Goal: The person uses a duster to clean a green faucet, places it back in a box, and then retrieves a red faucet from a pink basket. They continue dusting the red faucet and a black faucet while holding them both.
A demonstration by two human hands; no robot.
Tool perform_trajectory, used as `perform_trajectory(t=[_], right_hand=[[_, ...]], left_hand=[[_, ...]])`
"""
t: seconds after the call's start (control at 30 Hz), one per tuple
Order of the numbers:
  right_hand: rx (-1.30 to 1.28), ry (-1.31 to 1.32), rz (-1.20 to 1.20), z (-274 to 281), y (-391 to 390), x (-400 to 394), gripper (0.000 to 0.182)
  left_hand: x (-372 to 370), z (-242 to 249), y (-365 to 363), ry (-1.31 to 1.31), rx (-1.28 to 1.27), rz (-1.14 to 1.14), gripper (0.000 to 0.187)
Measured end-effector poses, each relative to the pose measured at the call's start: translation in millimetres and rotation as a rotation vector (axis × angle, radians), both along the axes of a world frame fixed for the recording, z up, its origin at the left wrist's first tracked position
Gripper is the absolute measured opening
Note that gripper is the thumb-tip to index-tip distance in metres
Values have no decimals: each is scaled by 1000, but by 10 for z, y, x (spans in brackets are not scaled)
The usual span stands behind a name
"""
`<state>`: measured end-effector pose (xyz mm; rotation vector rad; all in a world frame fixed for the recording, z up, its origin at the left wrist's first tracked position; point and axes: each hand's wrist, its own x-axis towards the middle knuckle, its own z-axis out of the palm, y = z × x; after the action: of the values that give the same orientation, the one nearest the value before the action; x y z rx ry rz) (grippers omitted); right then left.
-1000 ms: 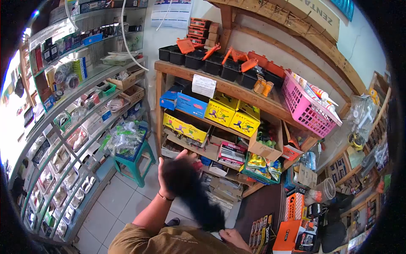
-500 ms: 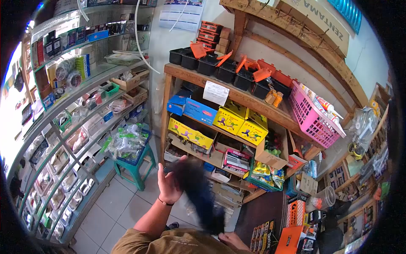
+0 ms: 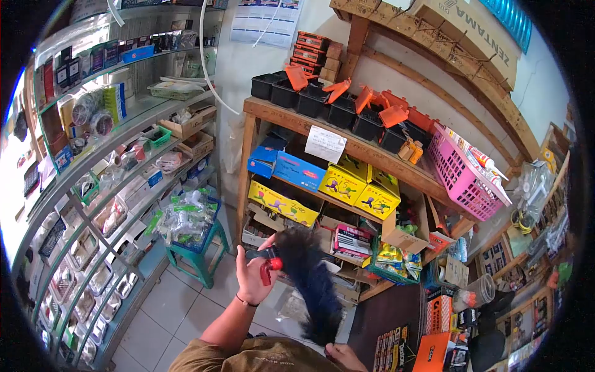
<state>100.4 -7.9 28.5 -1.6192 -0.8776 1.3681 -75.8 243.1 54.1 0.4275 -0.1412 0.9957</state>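
Observation:
My left hand (image 3: 253, 279) is raised palm up at the centre, with a small red and black object (image 3: 271, 263) resting on its palm and fingers. A dark fluffy duster (image 3: 313, 285) runs from beside that object down to my right hand (image 3: 344, 354). My right hand is at the bottom, closed around the duster's lower end. The duster's upper tip touches or overlaps the red and black object; which of the two cannot be told.
A wooden shelf (image 3: 365, 146) with black bins, yellow boxes (image 3: 347, 186) and a pink basket (image 3: 462, 177) stands ahead. At the left are glass display shelves and a green stool (image 3: 207, 273) with bagged items. Orange boxes (image 3: 431, 350) lie lower right.
The red and black object now shows plainly in my left hand. The duster has shifted slightly right and is less blurred. The view has moved a little.

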Motion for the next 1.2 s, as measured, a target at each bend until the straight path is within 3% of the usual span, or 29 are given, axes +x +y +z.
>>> perform_trajectory(t=[0.07, 0.2, 0.23, 0.27, 0.3, 0.33, 0.4, 0.47, 0.5, 0.53, 0.6, 0.63, 0.7, 0.77, 0.8, 0.87, 0.9, 0.97, 1.0, 1.03, 1.07, 1.1, 1.17, 1.2], right_hand=[[-20, 37, 77, -333, -28, 43, 37], [-52, 135, -87, -173, 46, -19, 29], [-11, 162, -166, -219, 11, -64, 27], [29, 190, -245, -274, -31, -99, 26], [39, -32, -42, -376, -18, -23, 28], [41, -32, -48, -180, 64, -110, 28], [-177, -159, 11, 198, 177, -265, 34], [-182, -82, -113, -175, 84, -191, 36], [-112, -87, -105, -204, 103, -203, 37], [-43, -91, -99, -256, 101, -215, 38], [-7, -175, -133, -390, 12, -238, 39], [-34, -120, -139, -288, 24, -232, 39], [-52, -79, -140, 53, 146, -180, 39], [-322, 1, -89, 405, 230, -183, 38], [-322, 4, -91, 197, 160, -158, 38], [-50, -140, -162, -377, 17, -83, 36], [-45, -142, -158, -335, 41, -40, 36], [-109, 231, -93, -221, 81, 63, 35], [-110, 229, -87, -261, 106, 73, 35], [-31, 356, 8, -343, 136, 75, 34], [50, 483, 103, -399, 148, 73, 34], [52, 481, 105, -406, 135, 72, 34], [537, 432, 89, -375, 108, 72, 35], [537, 430, 93, -95, 204, 66, 35]], left_hand=[[27, 52, 49, -82, -77, -61, 83], [37, 29, 164, 68, -100, 47, 82], [18, -130, 275, -371, -110, -262, 82], [48, -271, 304, -370, -111, -271, 82], [54, -114, 259, -215, -110, -193, 81], [61, -25, 245, -61, -107, -113, 81], [75, -52, 311, -1, -56, -71, 83], [102, -51, 333, 19, -231, -86, 84], [78, -104, 369, -418, -233, -385, 84], [109, -139, 390, -416, -234, -390, 84], [183, -147, 401, -66, 2, -195, 83], [186, -90, 375, 59, -12, -113, 84], [251, -44, 356, 17, -103, -92, 84], [298, -87, 337, 27, -184, -65, 86], [306, -105, 323, 30, -184, -67, 86], [316, -115, 327, -121, -32, -177, 86], [298, -138, 373, -118, 28, -174, 86], [244, -194, 365, 3, -44, -88, 86], [233, -214, 354, 123, -123, -12, 85], [272, -206, 342, 59, -205, 23, 80], [256, -249, 375, 59, -203, 25, 80], [218, -268, 421, 95, -42, 14, 70], [196, -261, 452, 61, 143, -27, 50], [218, -273, 466, 58, 144, -24, 50]])
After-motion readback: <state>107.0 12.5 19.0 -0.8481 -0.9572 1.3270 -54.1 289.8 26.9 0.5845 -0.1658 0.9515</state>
